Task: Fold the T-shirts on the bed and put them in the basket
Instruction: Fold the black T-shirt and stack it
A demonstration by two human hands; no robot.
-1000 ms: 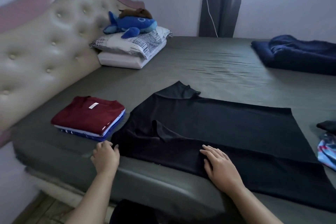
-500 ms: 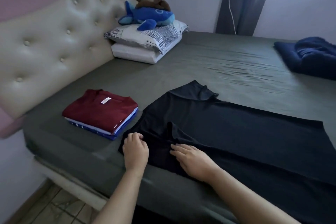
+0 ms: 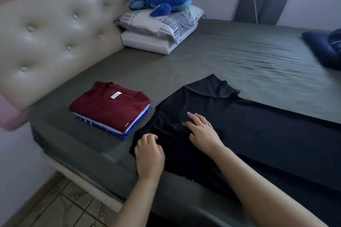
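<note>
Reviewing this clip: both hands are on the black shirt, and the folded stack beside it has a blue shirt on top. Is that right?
Not quite. The head view shows the folded stack topped by a maroon shirt; the blue one lies near the bottom. The rest holds: the left hand and right hand are both on the black shirt.

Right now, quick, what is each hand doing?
Left hand: fingers curled, gripping the near edge of the flat black T-shirt.
Right hand: open, fingers spread flat on that shirt.
</note>
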